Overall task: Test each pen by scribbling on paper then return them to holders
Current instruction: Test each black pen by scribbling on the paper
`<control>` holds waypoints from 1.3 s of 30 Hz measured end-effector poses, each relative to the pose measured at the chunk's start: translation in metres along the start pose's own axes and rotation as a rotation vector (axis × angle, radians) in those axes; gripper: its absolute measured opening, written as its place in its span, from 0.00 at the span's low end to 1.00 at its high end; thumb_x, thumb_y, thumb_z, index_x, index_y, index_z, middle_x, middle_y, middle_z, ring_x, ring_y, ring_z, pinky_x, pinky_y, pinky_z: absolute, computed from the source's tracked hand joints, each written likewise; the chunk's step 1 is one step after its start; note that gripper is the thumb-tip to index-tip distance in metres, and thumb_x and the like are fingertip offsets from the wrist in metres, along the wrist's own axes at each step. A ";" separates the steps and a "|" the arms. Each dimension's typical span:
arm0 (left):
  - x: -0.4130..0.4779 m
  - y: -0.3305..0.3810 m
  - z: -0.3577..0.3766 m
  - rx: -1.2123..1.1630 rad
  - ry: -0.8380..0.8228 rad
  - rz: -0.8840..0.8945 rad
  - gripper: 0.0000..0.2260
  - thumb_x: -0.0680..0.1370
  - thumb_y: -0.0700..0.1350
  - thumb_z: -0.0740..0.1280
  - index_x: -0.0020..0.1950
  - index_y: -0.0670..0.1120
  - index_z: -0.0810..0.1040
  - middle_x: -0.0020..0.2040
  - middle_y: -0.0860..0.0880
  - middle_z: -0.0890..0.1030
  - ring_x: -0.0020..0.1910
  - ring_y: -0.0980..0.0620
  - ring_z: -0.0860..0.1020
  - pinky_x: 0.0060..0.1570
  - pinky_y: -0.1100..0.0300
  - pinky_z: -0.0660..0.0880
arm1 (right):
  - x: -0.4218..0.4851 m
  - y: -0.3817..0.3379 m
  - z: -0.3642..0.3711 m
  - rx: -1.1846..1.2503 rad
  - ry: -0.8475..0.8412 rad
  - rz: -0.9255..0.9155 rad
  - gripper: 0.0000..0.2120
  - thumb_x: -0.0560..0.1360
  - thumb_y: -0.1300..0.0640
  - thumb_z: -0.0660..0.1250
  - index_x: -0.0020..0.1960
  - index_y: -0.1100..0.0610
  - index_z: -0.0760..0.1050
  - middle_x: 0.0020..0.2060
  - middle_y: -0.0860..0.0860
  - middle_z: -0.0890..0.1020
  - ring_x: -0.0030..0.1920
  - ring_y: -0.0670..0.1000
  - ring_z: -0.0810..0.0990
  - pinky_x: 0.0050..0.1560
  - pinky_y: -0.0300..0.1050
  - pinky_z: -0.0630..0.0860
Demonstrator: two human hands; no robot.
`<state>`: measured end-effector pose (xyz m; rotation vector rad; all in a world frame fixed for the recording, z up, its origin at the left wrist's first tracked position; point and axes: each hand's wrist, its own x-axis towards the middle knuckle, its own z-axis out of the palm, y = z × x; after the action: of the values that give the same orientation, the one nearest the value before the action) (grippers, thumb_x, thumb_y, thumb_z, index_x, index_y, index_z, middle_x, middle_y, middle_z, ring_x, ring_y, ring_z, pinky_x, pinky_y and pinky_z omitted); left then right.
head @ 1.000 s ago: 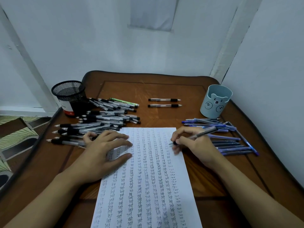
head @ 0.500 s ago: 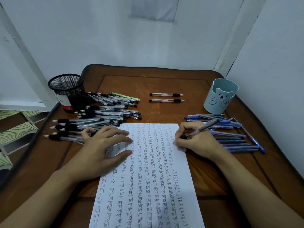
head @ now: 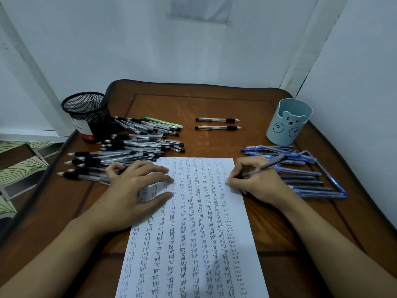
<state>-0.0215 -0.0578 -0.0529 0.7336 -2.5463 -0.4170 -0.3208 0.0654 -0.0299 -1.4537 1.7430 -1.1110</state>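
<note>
**Now, pen tip at the paper's right edge**

From the head camera, my right hand [head: 257, 181] grips a pen [head: 264, 166], thumb and fingers curled round its lower barrel. The tip meets the paper [head: 193, 233] at its right margin, near the top, and the barrel slants up and away to the right. The heel of that hand rests partly on the sheet's edge and partly on the table [head: 214, 100].

My left hand [head: 133, 190] grasps nothing. It lies flat with the fingers spread, pressing down the sheet's upper left corner, while the little finger side reaches over onto the black pens [head: 133, 147] heaped just beside the paper. Columns of the word "test" cover the sheet, and the rightmost column is smaller and fainter.

Behind that heap stands the mesh holder [head: 86, 112], at the table's far left corner. A green pen [head: 161, 122] lies along the heap's far edge. Two more pens, a pair [head: 217, 123], lie parallel and well apart from the rest, beyond the top of the paper.

At the far right stands the bear cup [head: 289, 123]. In front of it the blue pens [head: 305, 175] lie spread out on the table, just beyond my right hand.
</note>
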 end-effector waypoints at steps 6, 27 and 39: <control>0.000 0.001 0.000 -0.002 0.007 -0.005 0.18 0.77 0.71 0.60 0.59 0.66 0.80 0.65 0.69 0.74 0.70 0.66 0.67 0.63 0.45 0.52 | 0.000 -0.002 0.001 0.038 0.006 0.003 0.06 0.70 0.74 0.74 0.37 0.71 0.78 0.33 0.62 0.83 0.27 0.47 0.81 0.29 0.38 0.75; -0.001 0.000 0.000 -0.006 0.008 0.001 0.18 0.77 0.71 0.60 0.60 0.66 0.79 0.65 0.69 0.74 0.70 0.66 0.66 0.63 0.48 0.50 | 0.000 -0.001 0.002 0.067 0.021 0.033 0.07 0.71 0.73 0.74 0.38 0.72 0.77 0.32 0.65 0.81 0.27 0.52 0.80 0.30 0.43 0.76; 0.000 -0.001 0.001 -0.010 0.005 -0.001 0.18 0.77 0.71 0.60 0.60 0.66 0.79 0.65 0.69 0.75 0.70 0.65 0.67 0.63 0.46 0.52 | -0.001 -0.004 0.002 0.055 0.025 0.034 0.06 0.69 0.75 0.73 0.37 0.72 0.76 0.34 0.64 0.82 0.27 0.49 0.80 0.30 0.40 0.75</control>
<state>-0.0215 -0.0589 -0.0543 0.7312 -2.5372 -0.4277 -0.3173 0.0660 -0.0277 -1.3772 1.7345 -1.1553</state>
